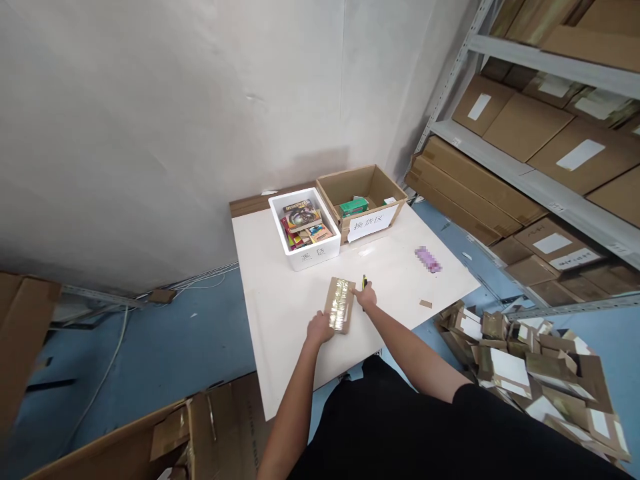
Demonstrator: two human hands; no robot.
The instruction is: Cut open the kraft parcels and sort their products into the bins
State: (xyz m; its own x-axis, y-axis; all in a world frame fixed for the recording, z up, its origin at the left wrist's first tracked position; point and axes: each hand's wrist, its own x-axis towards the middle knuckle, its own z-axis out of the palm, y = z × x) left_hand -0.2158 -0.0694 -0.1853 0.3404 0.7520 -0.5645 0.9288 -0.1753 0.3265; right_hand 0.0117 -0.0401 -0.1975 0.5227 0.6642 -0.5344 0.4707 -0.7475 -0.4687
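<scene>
A small flat cardboard box [339, 305] lies on the white table, its top crossed by shiny clear tape. My left hand [320, 328] grips the box at its near left edge. At its far right side, my right hand [367, 295] is closed around a slim black-and-yellow utility knife [365, 280], with the thumb touching the box. The fingers' far sides and part of the knife are hidden.
Behind stand a white foam bin [316, 255] of books and a labelled cardboard carton [395, 217] holding green boxes. A blurred purple item [428, 259] lies right. Shelves [540, 60] and a pile of opened boxes [530, 373] flank the table [280, 347].
</scene>
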